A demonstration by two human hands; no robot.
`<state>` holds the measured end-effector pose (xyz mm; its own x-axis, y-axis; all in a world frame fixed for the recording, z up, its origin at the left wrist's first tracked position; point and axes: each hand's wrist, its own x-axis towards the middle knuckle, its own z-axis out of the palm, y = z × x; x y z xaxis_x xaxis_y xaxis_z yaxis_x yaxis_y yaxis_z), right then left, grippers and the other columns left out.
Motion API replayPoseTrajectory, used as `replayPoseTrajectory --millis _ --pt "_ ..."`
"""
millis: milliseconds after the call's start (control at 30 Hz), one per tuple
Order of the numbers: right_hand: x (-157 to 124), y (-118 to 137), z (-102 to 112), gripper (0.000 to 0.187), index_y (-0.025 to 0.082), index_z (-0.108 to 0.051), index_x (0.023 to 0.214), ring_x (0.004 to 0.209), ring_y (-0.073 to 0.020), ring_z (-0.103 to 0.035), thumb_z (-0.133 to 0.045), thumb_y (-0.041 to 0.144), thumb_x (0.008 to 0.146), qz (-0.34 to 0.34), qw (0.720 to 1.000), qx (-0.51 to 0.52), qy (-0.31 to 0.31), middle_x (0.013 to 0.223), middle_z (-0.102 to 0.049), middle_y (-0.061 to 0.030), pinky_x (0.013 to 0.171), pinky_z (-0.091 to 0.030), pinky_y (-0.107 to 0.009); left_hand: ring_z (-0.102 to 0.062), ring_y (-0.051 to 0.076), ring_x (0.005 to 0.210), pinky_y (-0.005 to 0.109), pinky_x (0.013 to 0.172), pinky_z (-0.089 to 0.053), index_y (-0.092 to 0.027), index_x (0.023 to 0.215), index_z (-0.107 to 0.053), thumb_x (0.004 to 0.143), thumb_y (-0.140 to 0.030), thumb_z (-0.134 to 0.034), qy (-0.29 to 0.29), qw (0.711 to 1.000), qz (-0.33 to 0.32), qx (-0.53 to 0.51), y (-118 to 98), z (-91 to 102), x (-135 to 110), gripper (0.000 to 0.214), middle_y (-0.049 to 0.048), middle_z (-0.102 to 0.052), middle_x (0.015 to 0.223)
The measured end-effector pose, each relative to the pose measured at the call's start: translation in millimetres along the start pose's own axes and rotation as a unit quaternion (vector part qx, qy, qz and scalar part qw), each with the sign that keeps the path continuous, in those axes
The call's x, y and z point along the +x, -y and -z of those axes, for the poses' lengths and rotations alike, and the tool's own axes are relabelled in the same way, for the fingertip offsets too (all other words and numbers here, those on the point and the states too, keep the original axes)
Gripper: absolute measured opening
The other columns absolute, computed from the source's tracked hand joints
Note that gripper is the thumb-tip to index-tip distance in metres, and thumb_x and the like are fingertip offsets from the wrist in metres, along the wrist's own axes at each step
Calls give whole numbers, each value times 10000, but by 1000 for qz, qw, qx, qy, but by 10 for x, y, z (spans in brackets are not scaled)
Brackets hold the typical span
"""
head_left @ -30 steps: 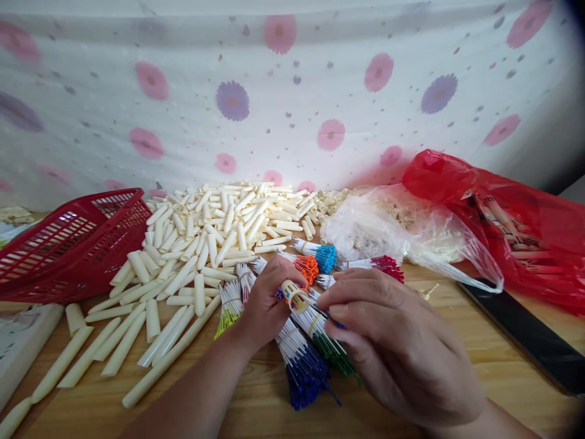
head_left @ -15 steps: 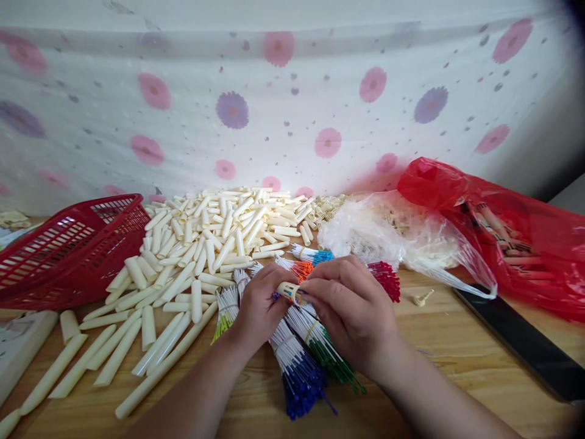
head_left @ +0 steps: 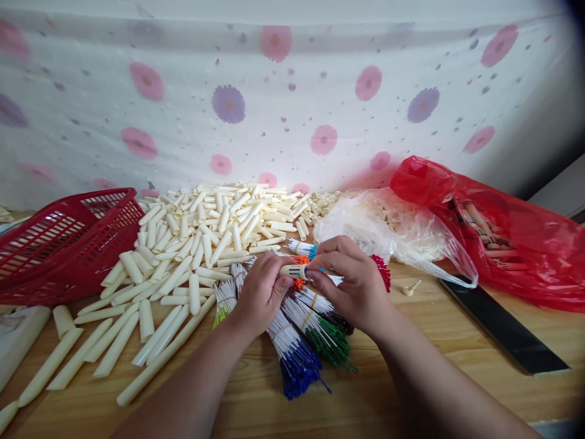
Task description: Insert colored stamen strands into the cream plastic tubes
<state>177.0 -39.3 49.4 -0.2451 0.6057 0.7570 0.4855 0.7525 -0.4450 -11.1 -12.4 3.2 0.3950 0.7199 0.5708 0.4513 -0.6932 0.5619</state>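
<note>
We hold a short cream tube (head_left: 292, 271) level above the fan of bundles, in the middle of the wooden table (head_left: 457, 366). Our left hand (head_left: 260, 292) pinches it between thumb and fingers. Our right hand (head_left: 356, 286) is closed at the tube's right end, fingertips pressed on what looks like a thin stick (head_left: 325, 271) with a blue mark. We cannot tell whether it has entered the tube.

Under the hands lie banded bundles of such sticks: the blue-tipped bundle (head_left: 297, 360), green-tipped bundle (head_left: 326, 335), yellow-tipped bundle (head_left: 222, 302), red-tipped bundle (head_left: 381, 271) and, just behind, the light-blue bundle (head_left: 301, 248).

Judging by how things lie, little is done. The heap of cream tubes (head_left: 214, 225) is large, the bundles look full, and we see no filled tubes set apart.

Longer cream tubes (head_left: 150, 341) spread to the left, toward the tilted red basket (head_left: 68, 244). To the right are a clear plastic bag (head_left: 388, 228), a red plastic bag (head_left: 493, 231) and a dark flat strip (head_left: 503, 329), with one small cream piece (head_left: 410, 288) loose between. A flowered cloth (head_left: 274, 91) closes the back. The free room is the bare wood near us and to the right front.
</note>
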Motion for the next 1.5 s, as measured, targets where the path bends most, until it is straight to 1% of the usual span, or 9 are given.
replayPoseTrajectory --millis 567,667,833,933,1000,1167,1267,1367,1500 --pt "36 -48 -27 76 162 -637 783 796 -136 -577 -618 89 791 -33 997 72 16 819 -592 -42 697 -483 -266 -524 204 926 311 827 -394 -189 1059 -590 942 -416 -386 13 998 30 -55 22 -76 1 327 65 -573 951" --pt "83 -66 124 46 179 -636 793 797 -139 -580 -635 135 806 -28 994 104 -14 807 -606 -29 720 -483 -285 -532 204 935 313 846 -396 -182 1051 -589 934 -435 -399 12 990 82 -117 39 -89 -12 337 72 -587 988" --pt "-87 -202 653 38 205 -628 797 762 -142 -574 -650 175 808 -74 983 62 -159 776 -604 -6 693 -468 -287 -511 177 769 283 724 -402 -164 952 -610 902 -549 -388 -30 964 201 -170 134 -73 -23 447 32 -555 796" --pt "-514 -377 899 42 191 -651 789 750 -158 -585 -623 200 819 -142 982 -107 -64 799 -627 -31 676 -466 -296 -465 159 708 266 672 -377 -176 885 -618 896 -558 -390 -44 967 177 -175 139 -82 0 445 10 -494 728" --pt "-869 -473 956 102 178 -671 824 764 -183 -601 -582 224 842 -199 958 -206 26 837 -650 -60 696 -477 -325 -449 154 690 266 665 -368 -178 799 -598 895 -549 -401 -48 969 155 -185 121 -111 18 431 9 -488 714" --pt "-1457 -436 794 272 170 -646 1095 990 -260 -572 -547 293 873 -264 905 -280 183 1053 -641 -115 884 -473 -411 -440 144 678 267 670 -359 -182 725 -539 907 -524 -395 -36 968 146 -202 124 -195 27 414 2 -475 708" --pt "-1509 -323 657 309 220 -625 1150 1055 -277 -525 -570 319 862 -267 890 -309 201 1142 -605 -102 930 -449 -440 -433 139 665 267 656 -348 -183 703 -511 905 -530 -398 -22 970 151 -190 158 -211 19 417 -5 -458 693" --pt "-1509 -280 612 184 210 -679 978 969 -243 -546 -521 252 892 -267 889 -314 199 1022 -630 -89 871 -473 -397 -437 140 673 273 661 -348 -179 705 -519 898 -538 -411 -22 969 147 -198 169 -199 15 421 -3 -463 696" --pt "-1483 -297 676 143 195 -666 830 885 -228 -559 -532 208 876 -247 919 -277 128 902 -617 -82 801 -484 -381 -442 148 700 278 682 -350 -175 787 -593 879 -558 -436 -14 959 127 -254 126 -167 -13 424 2 -473 710"
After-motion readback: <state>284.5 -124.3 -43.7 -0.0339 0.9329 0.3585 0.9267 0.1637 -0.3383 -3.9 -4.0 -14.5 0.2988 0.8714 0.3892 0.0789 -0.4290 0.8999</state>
